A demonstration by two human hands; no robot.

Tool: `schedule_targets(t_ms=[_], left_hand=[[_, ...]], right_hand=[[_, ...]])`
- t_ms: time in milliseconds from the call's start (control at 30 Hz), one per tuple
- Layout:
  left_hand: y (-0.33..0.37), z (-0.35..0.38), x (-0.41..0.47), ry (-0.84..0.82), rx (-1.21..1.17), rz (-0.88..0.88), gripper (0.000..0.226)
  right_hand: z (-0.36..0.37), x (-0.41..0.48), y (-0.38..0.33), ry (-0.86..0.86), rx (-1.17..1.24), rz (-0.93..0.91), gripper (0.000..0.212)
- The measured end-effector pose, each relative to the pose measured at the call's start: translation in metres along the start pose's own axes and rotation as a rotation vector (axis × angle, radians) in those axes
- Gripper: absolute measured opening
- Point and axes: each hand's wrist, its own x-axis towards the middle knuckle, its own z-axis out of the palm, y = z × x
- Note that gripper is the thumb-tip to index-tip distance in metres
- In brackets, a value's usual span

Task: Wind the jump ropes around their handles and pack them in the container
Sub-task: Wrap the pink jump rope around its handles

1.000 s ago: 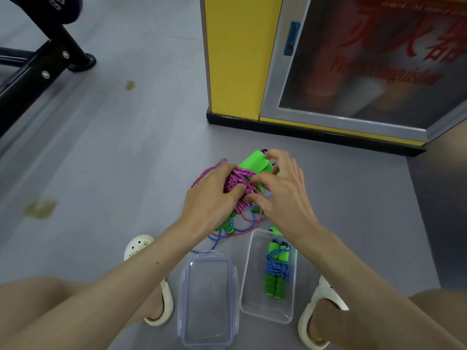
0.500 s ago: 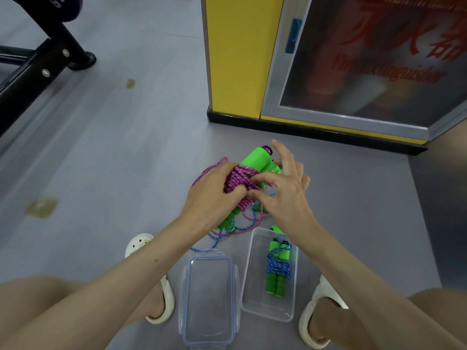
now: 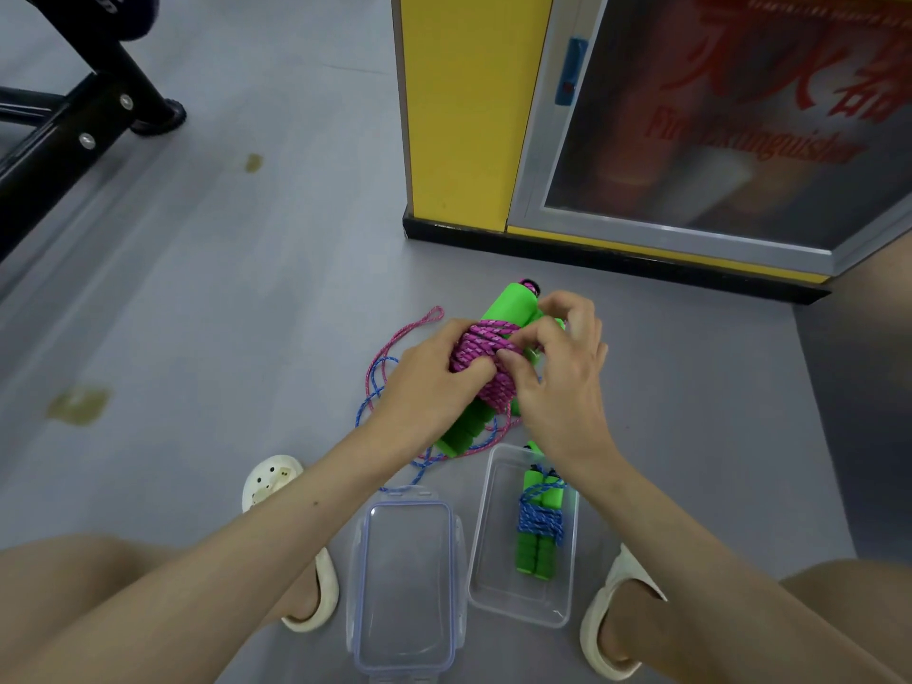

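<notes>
1. Pink braided jump rope (image 3: 481, 350) coiled round paired green foam handles (image 3: 508, 303), held mid-scene above grey floor (image 3: 247, 298).
2. Hands: left hand (image 3: 429, 387) grips the coil; right hand (image 3: 562, 382) pinches it.
3. Clear plastic container (image 3: 498, 550) near-right holds blue-wound rope bundle (image 3: 538, 525).

Both bare forearms are reaching forward from the lower corners, meeting above the floor. The left grip (image 3: 434, 382) is curling round the handles (image 3: 508, 303), its thumb pressing on the wound rope (image 3: 474, 345). The right grip (image 3: 562, 382) is pinching the rope between thumb and forefinger, its other fingers curling loosely above.
</notes>
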Motion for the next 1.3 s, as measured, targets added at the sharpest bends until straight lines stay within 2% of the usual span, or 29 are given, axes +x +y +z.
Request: schedule_targets(t_ms=[67, 133, 233, 400, 500, 600, 733, 833, 900, 967, 1133, 1300], left_hand=[[0.004, 0.001, 0.000, 0.009, 0.019, 0.003, 0.044], [0.006, 0.002, -0.002, 0.023, 0.030, -0.012, 0.045], [0.004, 0.001, -0.003, 0.034, 0.023, -0.028, 0.048], [0.004, -0.007, -0.004, 0.019, 0.070, -0.002, 0.048], [0.000, -0.018, 0.003, -0.045, 0.033, -0.036, 0.042], [-0.007, -0.027, 0.009, -0.127, -0.095, -0.130, 0.036], [-0.011, -0.028, 0.005, -0.201, -0.189, -0.160, 0.013], [-0.012, -0.023, 0.005, -0.188, -0.186, -0.136, 0.015], [-0.010, -0.016, 0.007, -0.144, -0.134, -0.098, 0.035], [-0.006, -0.009, 0.005, -0.104, -0.052, -0.059, 0.043], [-0.004, -0.002, 0.005, -0.105, 0.023, -0.057, 0.041], [-0.008, 0.005, 0.004, -0.155, 0.013, -0.018, 0.039]], right_hand=[[0.001, -0.003, -0.001, 0.025, -0.085, -0.072, 0.009], [0.001, -0.004, 0.001, -0.013, -0.159, -0.160, 0.018], [0.003, -0.006, 0.001, -0.072, -0.134, -0.148, 0.025], [0.008, -0.009, 0.006, -0.043, -0.245, -0.190, 0.023], [0.006, -0.004, 0.007, -0.144, -0.154, -0.192, 0.015], [0.001, 0.000, 0.005, -0.289, -0.008, -0.138, 0.017], [-0.006, 0.005, 0.005, -0.352, 0.096, -0.052, 0.018], [-0.001, 0.000, 0.005, -0.290, -0.007, -0.063, 0.020], [0.004, -0.008, 0.004, -0.174, -0.142, -0.074, 0.017], [0.006, -0.013, 0.003, -0.066, -0.257, -0.084, 0.018], [0.006, -0.012, 0.004, -0.053, -0.271, -0.102, 0.032], [0.007, -0.017, 0.012, 0.009, -0.378, -0.200, 0.010]])
